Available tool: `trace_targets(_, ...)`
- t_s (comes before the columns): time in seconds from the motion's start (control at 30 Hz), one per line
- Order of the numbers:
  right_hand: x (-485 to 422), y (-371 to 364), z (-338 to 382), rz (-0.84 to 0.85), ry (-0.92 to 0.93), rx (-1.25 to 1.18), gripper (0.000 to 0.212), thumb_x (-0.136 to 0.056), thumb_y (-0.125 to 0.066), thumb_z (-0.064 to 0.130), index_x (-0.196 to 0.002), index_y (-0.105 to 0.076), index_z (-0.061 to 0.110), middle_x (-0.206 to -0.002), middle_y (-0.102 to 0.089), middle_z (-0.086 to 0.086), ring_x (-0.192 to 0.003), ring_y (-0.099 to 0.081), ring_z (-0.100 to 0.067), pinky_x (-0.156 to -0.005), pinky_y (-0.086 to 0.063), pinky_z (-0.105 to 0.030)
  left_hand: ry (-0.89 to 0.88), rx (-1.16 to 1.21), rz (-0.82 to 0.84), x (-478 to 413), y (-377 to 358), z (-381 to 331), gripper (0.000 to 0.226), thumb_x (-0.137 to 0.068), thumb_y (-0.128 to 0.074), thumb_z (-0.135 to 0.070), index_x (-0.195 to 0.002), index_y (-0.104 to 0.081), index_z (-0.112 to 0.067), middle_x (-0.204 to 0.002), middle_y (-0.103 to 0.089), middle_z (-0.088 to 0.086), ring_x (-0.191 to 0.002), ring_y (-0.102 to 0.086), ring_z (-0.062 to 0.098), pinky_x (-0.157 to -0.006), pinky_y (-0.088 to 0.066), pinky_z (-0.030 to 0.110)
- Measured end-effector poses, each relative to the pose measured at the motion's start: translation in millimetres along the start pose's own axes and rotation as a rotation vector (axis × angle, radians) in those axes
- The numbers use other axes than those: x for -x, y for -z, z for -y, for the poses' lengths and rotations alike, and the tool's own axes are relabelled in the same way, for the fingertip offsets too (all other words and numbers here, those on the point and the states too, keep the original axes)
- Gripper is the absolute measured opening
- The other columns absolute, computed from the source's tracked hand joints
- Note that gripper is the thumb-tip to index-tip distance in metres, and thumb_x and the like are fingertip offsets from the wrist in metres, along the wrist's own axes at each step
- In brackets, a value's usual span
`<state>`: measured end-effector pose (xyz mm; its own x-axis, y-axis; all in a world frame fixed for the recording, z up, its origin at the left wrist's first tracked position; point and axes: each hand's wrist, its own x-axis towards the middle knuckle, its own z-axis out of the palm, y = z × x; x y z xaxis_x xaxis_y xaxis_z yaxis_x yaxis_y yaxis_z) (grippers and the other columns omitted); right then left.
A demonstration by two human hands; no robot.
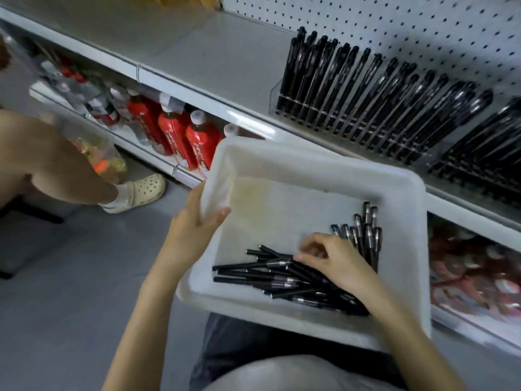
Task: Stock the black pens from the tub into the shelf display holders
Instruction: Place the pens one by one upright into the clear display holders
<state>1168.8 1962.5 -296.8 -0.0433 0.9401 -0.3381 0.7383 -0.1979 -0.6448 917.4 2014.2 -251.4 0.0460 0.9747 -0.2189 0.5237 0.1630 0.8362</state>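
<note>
Done: the clear display holder (275, 94) on the shelf (211, 57), at about 1 o'clock from the tub, looks packed with upright shelved pens (366, 94). A second holder (479, 165) at 2 o'clock also carries a dense row.
Left: a loose pile of black pens (267, 275) lies in the 5 o'clock part of the white plastic tub (310, 165), and a smaller bunch (366, 232) lies at its 3 o'clock side. I judge the task well along but not finished. Whether any slot is free cannot be told.
Step in hand: probably gathering the next pens from the pile.
Left hand (194, 218): it grips the tub's 9 o'clock rim, with the thumb inside the wall and the fingers under the edge.
Right hand (335, 263): it is down in the tub on the pile. The wrist enters from 5 o'clock, the fingers are curled, and the thumb tip is against a pen. Whether a pen is pinched yet, I cannot tell.
Tub: it sits on the person's lap, just below the shelf edge.
</note>
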Motion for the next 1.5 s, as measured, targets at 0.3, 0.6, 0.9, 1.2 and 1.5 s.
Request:
trace_targets(0.3,-5,-5,-6,0.090,-0.067,-0.245,0.015,-0.072,-0.080,0.027,-0.075,-0.067,0.021,-0.074,-0.064,0.002,-0.067,-0.054,-0.007,-0.065,-0.043,-0.015,0.008,0.208,0.026,-6,-1,-2,0.020,-0.096,-0.052,-0.027,-0.114,-0.060,-0.034,-0.100,-0.070,-0.012,-0.090,-0.067,0.008,-0.077,-0.052,0.030)
trace_targets(0.6,-9,-3,-5,0.084,-0.096,-0.371,0.020,-0.074,-0.078,0.010,-0.075,-0.065,0.024,-0.068,-0.057,0.007,-0.063,-0.049,-0.003,-0.064,-0.041,-0.013,-0.090,0.111,0.059,-33,-5,-27,0.015,-0.097,-0.050,-0.022,-0.107,-0.062,-0.019,-0.102,-0.067,0.008,-0.095,-0.064,0.022,-0.085,-0.051,0.043)
trace_targets(0.9,-16,0,-14,0.040,-0.067,-0.221,0.025,-0.079,-0.073,0.008,-0.073,-0.059,0.027,-0.073,-0.060,0.003,-0.069,-0.056,-0.010,-0.071,-0.049,-0.026,-0.109,-0.016,0.082,-57,-9,-39,0.023,-0.095,-0.053,-0.028,-0.106,-0.062,-0.010,-0.099,-0.066,0.015,-0.092,-0.062,0.035,-0.086,-0.048,0.051)
trace_targets(1.2,-8,33,2,-0.183,0.024,-0.456,0.019,-0.081,-0.070,0.002,-0.073,-0.064,0.019,-0.067,-0.066,0.006,-0.062,-0.062,-0.006,-0.059,-0.050,-0.023,-0.138,-0.043,0.078,-63,-5,-39,0.022,-0.097,-0.050,-0.023,-0.109,-0.063,-0.010,-0.099,-0.067,0.011,-0.092,-0.063,0.031,-0.086,-0.049,0.047)
trace_targets(1.5,-12,106,56,-0.601,0.189,-0.712,0.028,-0.077,-0.073,0.003,-0.101,-0.062,0.013,-0.086,-0.071,-0.005,-0.081,-0.069,-0.013,-0.073,-0.056,-0.024,-0.255,-0.180,-0.046,-88,0,-61,0.054,-0.091,-0.056,-0.040,-0.139,-0.041,-0.021,-0.136,-0.050,0.004,-0.118,-0.051,0.019,-0.092,-0.038,0.029)
